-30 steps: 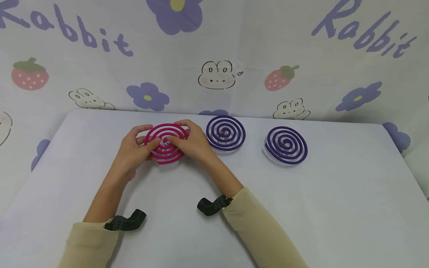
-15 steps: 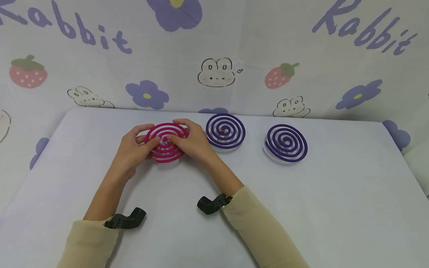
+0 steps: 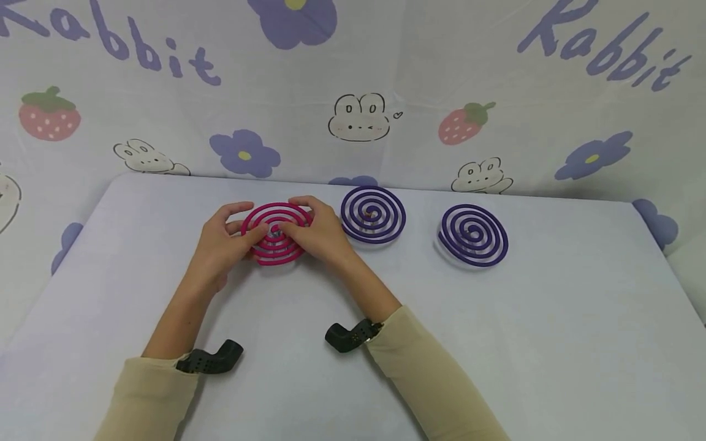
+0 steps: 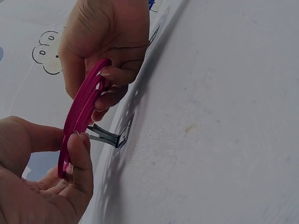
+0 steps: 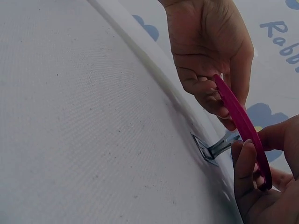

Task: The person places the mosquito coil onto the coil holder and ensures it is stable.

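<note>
A magenta mosquito coil [image 3: 276,263] stands left of the middle, near the back of the table. In the left wrist view it is tilted and seen edge-on [image 4: 80,109], on a small metal stand [image 4: 108,136] whose flat base touches the table. My left hand [image 3: 219,245] grips the coil's left side, thumb on top near the spiral's centre and fingers around the rim and beneath. From the other side, my right hand [image 3: 324,236] holds it the same way, its thumb meeting the centre. Where the stand joins the coil is partly hidden by fingers.
Two purple mosquito coils, the nearer one [image 3: 373,241] just right of my right hand and another [image 3: 473,264] farther right, sit raised on stands. A patterned cloth [image 3: 408,55] hangs behind the white table [image 3: 524,343]. Dark wrist devices [image 3: 212,360] project from both sleeves.
Both hands keep hold of the magenta coil in about the same place. Only a slight shift of the head view shows.
</note>
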{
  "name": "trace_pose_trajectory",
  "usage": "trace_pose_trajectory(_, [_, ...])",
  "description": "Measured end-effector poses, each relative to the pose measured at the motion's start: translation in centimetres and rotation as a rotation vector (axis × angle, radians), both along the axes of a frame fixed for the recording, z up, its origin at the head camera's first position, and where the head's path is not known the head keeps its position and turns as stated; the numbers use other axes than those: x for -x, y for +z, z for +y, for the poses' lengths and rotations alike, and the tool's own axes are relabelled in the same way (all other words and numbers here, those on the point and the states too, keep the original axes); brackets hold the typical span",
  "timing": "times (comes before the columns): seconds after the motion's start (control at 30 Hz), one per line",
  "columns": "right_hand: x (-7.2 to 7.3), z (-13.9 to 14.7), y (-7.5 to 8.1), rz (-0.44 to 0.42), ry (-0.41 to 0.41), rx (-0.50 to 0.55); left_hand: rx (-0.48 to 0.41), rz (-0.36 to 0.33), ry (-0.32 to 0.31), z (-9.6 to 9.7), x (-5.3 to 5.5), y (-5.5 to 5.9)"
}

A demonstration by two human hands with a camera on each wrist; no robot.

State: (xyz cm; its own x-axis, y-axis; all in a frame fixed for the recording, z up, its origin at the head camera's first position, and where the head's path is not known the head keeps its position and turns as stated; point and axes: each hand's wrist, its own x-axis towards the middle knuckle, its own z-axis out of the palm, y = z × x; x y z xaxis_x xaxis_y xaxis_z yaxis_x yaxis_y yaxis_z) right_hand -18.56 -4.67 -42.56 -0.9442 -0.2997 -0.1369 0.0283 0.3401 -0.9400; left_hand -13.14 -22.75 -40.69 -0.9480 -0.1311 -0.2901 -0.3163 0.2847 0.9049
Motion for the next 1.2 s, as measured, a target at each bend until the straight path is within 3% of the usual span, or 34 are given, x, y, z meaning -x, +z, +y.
trace_pose_trajectory(0.37, [0.00, 0.42, -0.51, 0.019, 0.000, -0.056, -0.009, 0.007, 0.014, 0.43, 0.09, -0.88])
trace_pose_trajectory(1.2, [-0.15, -0.06, -0.41, 0.078, -0.014, -0.068, 0.018, 0.029, 0.002, 0.07, 0.15, -0.77])
